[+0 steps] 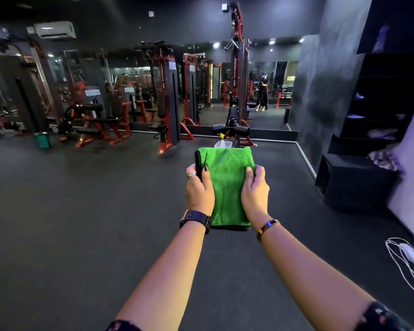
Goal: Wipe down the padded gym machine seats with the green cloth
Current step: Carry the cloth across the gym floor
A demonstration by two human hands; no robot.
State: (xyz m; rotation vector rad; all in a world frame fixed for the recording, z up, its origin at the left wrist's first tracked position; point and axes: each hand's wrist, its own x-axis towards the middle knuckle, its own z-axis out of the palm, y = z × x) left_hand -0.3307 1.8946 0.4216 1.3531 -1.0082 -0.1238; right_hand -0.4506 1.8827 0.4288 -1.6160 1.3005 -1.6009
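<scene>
Left hand [198, 189] and right hand [255, 189]: each grip holds 1 edge of the green cloth [227, 182].

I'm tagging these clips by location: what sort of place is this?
A gym: red-framed weight machines with padded rollers line a mirrored wall, above dark matted flooring.

No text can be read right now. Vertical lettering runs down the tall red-and-black cable tower [236, 75], too blurred to make out. The white placard on the grey weight-stack cover [92, 92] is a smear. The yellow wall sign in the mirror [290, 78] perhaps carries print.
</scene>
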